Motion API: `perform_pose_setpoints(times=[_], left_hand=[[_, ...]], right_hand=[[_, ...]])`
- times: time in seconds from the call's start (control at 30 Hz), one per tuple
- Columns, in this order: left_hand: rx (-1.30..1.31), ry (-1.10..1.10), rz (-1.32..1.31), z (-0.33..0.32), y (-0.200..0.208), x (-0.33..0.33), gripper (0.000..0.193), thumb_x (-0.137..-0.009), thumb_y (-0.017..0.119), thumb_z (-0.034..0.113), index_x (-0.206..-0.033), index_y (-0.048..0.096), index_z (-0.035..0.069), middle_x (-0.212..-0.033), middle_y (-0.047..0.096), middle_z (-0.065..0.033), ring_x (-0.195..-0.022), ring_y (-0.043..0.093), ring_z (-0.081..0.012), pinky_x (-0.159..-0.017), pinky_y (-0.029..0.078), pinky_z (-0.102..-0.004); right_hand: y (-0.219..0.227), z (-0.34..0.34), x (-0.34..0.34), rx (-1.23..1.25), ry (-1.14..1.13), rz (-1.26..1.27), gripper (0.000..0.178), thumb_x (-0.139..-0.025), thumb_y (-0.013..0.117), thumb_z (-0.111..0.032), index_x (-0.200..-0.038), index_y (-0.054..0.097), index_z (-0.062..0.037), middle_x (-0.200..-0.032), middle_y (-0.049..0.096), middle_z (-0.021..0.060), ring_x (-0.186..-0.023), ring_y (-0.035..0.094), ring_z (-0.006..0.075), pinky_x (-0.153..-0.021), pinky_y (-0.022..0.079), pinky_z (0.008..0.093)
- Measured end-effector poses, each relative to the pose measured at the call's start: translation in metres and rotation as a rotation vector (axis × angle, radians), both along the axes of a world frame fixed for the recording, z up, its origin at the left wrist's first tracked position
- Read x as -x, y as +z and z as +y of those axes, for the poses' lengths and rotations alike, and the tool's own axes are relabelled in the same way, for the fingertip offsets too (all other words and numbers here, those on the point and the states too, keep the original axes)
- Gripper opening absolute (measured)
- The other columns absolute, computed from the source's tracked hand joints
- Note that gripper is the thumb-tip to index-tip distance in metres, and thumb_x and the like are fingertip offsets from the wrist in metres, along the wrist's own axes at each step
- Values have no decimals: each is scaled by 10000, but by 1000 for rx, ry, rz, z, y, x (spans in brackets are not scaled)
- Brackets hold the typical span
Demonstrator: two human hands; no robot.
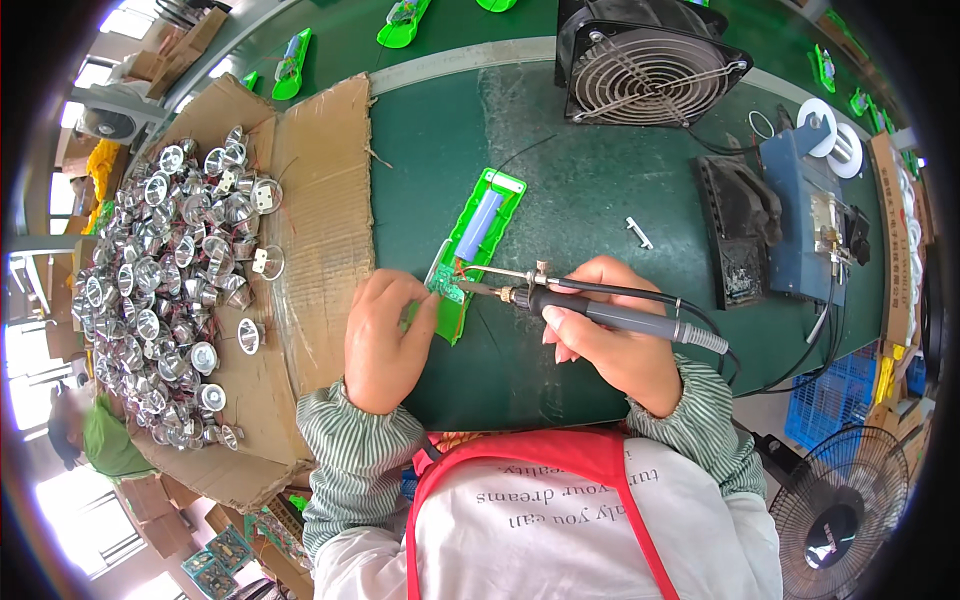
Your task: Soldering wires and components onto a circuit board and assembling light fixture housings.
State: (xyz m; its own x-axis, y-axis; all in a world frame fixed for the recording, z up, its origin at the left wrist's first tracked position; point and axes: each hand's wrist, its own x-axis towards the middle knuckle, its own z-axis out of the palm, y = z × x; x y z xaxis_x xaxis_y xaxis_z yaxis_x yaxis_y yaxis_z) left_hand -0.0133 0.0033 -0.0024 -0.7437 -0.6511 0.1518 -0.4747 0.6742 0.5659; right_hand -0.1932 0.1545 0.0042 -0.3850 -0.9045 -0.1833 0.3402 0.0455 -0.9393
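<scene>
A bright green plastic casing half [494, 232] lies slanted on the bench in front of me. In it sit a blue cylindrical battery [481, 226] and, toward the near end, a small green circuit board [447, 284] with thin wires. My left hand [386, 335] is closed at the casing's near left edge, fingertips beside the board; the thumb hides part of the casing. My right hand [628, 345] grips a grey-handled soldering iron [620, 325] with a thin metal feed tube [505, 272] clamped along it. The iron's tip points left and meets the board or hovers just over it.
On the left, a cardboard box [325, 225] holds a heap of silvery reflector lamp cups [150, 270]. A black fan [655, 75] stands at the far side. To the right are a black iron stand [735, 230], a blue solder feeder [795, 200], cables and a small white strip [638, 233].
</scene>
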Motion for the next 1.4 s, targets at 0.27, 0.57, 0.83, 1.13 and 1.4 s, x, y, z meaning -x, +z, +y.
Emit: perform_pose_setpoints(times=[0.27,0.57,0.83,1.13,1.4], left_hand=[[-148,-66,-127,-11,12,3,80,-785,619,65,-791,579,-4,-826,561,-129,-799,539,-291,-709,420,-359],[-52,-134,-189,-18,14,5,94,-770,614,89,-784,591,-1,-813,562,-126,-791,527,-312,-702,417,-380],[-53,-119,-202,-18,15,8,92,-758,615,87,-762,588,0,-798,562,-128,-786,523,-313,-701,414,-385],[-60,-110,-204,-17,15,6,95,-754,621,86,-755,582,0,-790,558,-129,-781,522,-312,-698,414,-384],[-62,-228,-146,-24,27,4,59,-764,613,39,-799,612,-8,-808,577,-130,-809,531,-316,-729,426,-374]], right_hand=[[-5,-7,-2,21,-4,35,120,-819,618,-13,-895,538,33,-744,627,79,-621,610,87,-513,510,223],[-5,-10,-3,-6,14,22,111,-824,619,-22,-880,537,26,-729,622,67,-611,603,82,-510,500,221],[-7,-10,-3,-15,28,102,113,-821,625,-29,-869,537,22,-736,630,69,-611,602,84,-525,497,225],[4,3,8,-27,-41,17,142,-804,637,-18,-875,529,42,-785,633,103,-643,621,108,-507,518,226],[5,20,20,-23,-103,18,139,-807,625,-10,-880,518,39,-744,630,114,-603,608,112,-497,500,240]])
